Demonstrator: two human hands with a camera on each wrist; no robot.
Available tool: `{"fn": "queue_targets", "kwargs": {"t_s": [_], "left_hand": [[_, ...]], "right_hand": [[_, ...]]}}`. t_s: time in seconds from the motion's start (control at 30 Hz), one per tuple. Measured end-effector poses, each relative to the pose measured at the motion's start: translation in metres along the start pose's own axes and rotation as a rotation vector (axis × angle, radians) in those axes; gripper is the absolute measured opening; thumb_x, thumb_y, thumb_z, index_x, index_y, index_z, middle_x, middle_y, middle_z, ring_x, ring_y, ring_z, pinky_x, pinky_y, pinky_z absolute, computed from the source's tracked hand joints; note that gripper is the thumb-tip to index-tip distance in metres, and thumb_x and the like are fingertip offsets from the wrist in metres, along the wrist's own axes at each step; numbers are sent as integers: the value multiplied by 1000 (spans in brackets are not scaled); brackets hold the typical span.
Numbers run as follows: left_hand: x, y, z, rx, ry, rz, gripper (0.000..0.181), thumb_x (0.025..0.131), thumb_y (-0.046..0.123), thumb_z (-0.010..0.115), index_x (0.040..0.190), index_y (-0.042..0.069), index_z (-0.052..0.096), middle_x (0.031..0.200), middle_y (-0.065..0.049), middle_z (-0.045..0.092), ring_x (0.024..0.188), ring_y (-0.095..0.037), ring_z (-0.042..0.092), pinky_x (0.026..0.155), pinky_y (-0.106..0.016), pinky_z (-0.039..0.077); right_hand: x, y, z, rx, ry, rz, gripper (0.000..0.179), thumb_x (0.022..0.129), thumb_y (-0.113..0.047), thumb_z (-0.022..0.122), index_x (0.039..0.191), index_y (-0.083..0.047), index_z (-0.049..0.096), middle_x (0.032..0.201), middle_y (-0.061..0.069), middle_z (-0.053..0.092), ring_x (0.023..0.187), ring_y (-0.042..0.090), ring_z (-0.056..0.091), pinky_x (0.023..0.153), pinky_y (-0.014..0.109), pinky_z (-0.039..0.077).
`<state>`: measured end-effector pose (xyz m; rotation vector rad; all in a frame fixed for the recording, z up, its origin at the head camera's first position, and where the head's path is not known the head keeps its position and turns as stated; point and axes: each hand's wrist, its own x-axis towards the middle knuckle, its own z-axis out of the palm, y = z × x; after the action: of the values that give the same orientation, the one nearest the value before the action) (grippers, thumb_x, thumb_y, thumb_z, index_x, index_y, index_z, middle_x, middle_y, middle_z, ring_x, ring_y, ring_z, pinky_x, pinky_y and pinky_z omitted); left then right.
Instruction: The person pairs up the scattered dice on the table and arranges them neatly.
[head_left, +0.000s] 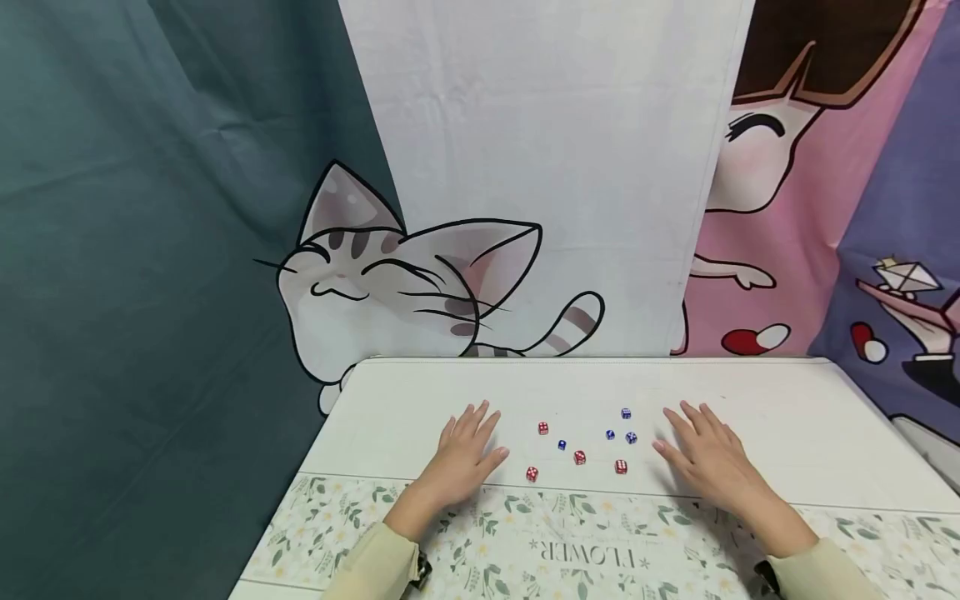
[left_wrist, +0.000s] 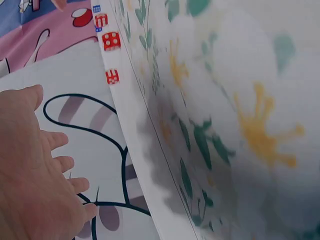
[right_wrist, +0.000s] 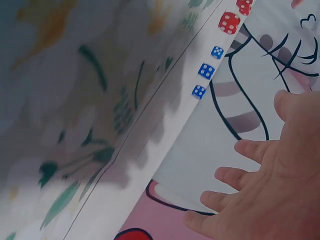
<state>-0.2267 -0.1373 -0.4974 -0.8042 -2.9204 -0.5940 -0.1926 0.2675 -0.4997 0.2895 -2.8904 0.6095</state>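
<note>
Several red dice (head_left: 580,457) and several smaller blue dice (head_left: 632,437) lie scattered on the white part of the table between the two hands. My left hand (head_left: 462,458) is to the left of them, fingers spread, holding nothing; the nearest die is a red one (head_left: 532,473). On the right side my right hand (head_left: 708,462) also has its fingers spread and holds nothing, close to the blue dice. Shadows on the tabletop in both wrist views show the hands raised above it. The left wrist view shows red dice (left_wrist: 111,41); blue dice (right_wrist: 206,71) appear in the right wrist view.
The white table (head_left: 420,383) has a floral printed band (head_left: 570,542) with the word FLOWER along its near side. Behind it hangs a cloth backdrop (head_left: 555,125) with a cartoon cat and other figures. A dark green cloth (head_left: 150,333) hangs at the left.
</note>
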Motion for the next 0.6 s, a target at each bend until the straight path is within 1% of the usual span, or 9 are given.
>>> {"fn": "queue_targets", "kwargs": {"t_s": [0.27, 0.43, 0.6], "left_hand": [[1, 8, 8, 10, -7, 75, 64, 107, 49, 39, 158, 10, 34, 166, -14, 23, 153, -39, 18, 117, -65, 14], [1, 10, 10, 13, -35, 92, 65, 107, 52, 38, 157, 11, 36, 165, -15, 25, 151, -40, 21, 117, -65, 16], [0, 13, 11, -5, -58, 104, 64, 106, 50, 42, 156, 10, 38, 164, -16, 28, 150, -40, 24, 117, -64, 16]], "right_hand": [[-1, -11, 5, 9, 27, -54, 64, 101, -44, 58, 146, 0, 49, 153, 32, 36, 142, 56, 25, 108, 72, 21], [-2, -17, 9, 5, 14, -75, 61, 101, -44, 58, 145, -2, 51, 153, 30, 36, 143, 54, 25, 108, 70, 22], [-1, -22, 12, -2, 7, -102, 59, 101, -43, 59, 144, -2, 53, 150, 30, 40, 142, 54, 27, 107, 71, 25]]}}
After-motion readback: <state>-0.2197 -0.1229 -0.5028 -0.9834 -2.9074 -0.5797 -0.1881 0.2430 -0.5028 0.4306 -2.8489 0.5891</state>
